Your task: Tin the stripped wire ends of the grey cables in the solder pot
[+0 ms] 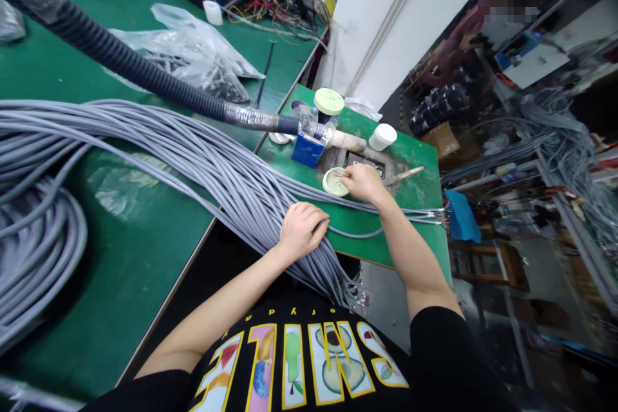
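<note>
Two hands are seen, both arms reached forward from a black shirt. Left hand [303, 230] is laid over the grey bundle [226, 174], fingers curled; whether cables are clenched there cannot be told. Right forearm is angled up and inward, wrist bent; in the right hand [362, 181], wire ends [339, 175] are pinched between thumb and fingers, held over the dish [330, 187]; contact with it cannot be made out. One loose cable [357, 236] is run from beside the left hand to under the right forearm. Counted: two green benches, the large one [135, 264] at left and the small one [427, 193] at right, dish set on the latter. One bundle is draped across both; one coil [67, 244] is parked far left. On the small bench, two tubs are found, one lidded [329, 102], one white [383, 137], plus one blue box [308, 151] under the end of one hose [159, 81], and one stick [405, 175]. One bag [193, 45] and one roll [213, 13] are left on the large bench.
</note>
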Demonstrator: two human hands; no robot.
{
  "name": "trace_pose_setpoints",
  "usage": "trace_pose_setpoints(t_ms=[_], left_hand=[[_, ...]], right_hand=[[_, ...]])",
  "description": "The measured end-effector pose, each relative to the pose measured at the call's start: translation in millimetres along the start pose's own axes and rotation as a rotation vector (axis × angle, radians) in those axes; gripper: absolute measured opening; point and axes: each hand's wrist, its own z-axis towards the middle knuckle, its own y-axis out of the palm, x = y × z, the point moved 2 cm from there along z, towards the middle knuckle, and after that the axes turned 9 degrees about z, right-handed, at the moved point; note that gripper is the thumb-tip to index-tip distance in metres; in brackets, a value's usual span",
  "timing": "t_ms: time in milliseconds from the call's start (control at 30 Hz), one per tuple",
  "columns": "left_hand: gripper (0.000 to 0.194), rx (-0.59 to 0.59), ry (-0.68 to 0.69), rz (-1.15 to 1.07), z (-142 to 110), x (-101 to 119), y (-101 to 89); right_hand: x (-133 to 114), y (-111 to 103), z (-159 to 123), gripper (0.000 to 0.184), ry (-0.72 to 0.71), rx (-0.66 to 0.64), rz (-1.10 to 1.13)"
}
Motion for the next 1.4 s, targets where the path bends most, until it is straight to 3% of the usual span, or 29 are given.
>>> trace_pose_setpoints(t_ms=[167, 367, 767, 933, 1067, 1233, 1400], left_hand=[[0.010, -0.008, -0.006, -0.005, 0.5, 0.3, -1.0], [0.007, 0.019, 0.014, 0.005, 1.2, 0.9, -1.6], [0.008, 0.009, 0.002, 0.017, 1.3, 0.9, -1.1], [0.007, 0.025, 0.006, 0.005, 1.5, 1.0, -0.4], [0.009, 0.023, -0.007, 0.000, 1.2, -0.3, 0.6], [0.009, 0.022, -0.037, -0.074, 2.1, -2.6, -1.0], [0.008, 0.088, -0.210, -0.564, 15.7, 15.2, 1.3]], right_hand=[[40.6, -17.2, -1.2, 0.026, 0.099, 0.098, 0.082], [81.0, -2.4, 19.2, 0.023, 0.290, 0.122, 0.090], [91.3, 13.1, 36.2, 0.021, 0.371, 0.087, 0.105], [94.6, 11.6, 36.3, 0.019, 0.347, 0.136, 0.158], [88.0, -5.0, 12.4, 0.020, 0.247, 0.248, 0.362], [54.5, -30.1, -52.4, 0.027, 0.009, 0.374, 0.735], [21.3, -35.4, -109.9, 0.026, -0.062, 0.388, 1.004]])
